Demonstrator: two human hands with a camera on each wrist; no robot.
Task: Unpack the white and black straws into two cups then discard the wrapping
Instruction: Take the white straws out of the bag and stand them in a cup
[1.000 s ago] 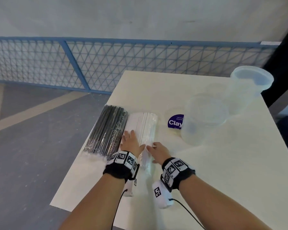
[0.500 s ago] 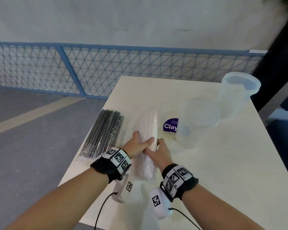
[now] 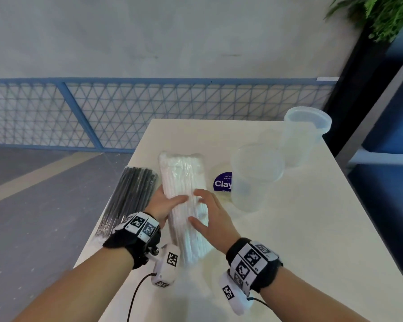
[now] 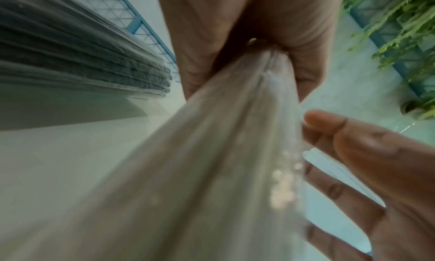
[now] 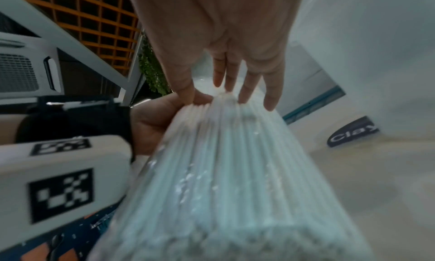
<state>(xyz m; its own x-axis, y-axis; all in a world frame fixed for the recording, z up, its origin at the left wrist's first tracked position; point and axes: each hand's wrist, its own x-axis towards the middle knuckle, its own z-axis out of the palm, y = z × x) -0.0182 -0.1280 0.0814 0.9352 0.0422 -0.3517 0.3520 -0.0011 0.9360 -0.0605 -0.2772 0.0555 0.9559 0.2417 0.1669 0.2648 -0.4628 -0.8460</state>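
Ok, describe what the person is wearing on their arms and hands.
Both forearms are bare, with no sleeves or gloves. Each wrist has a black band carrying white panels printed with black square tags. A white camera block, also tagged, hangs under the left wrist and another under the right. A thin black cable runs back from each block. The hands themselves are bare.

Two wrapped packs of straws: one pack of white straws (image 3: pixel 184 194) at the centre of the head view and one pack of black straws (image 3: pixel 130 196) to its left. Two clear plastic cups, the nearer cup (image 3: pixel 254 180) right of centre and the farther cup (image 3: pixel 305 133) at upper right. One round purple sticker (image 3: pixel 222 182). Two hands, the left hand (image 3: pixel 161 205) and the right hand (image 3: pixel 214 217). The individual straws are too many and too blurred to count.
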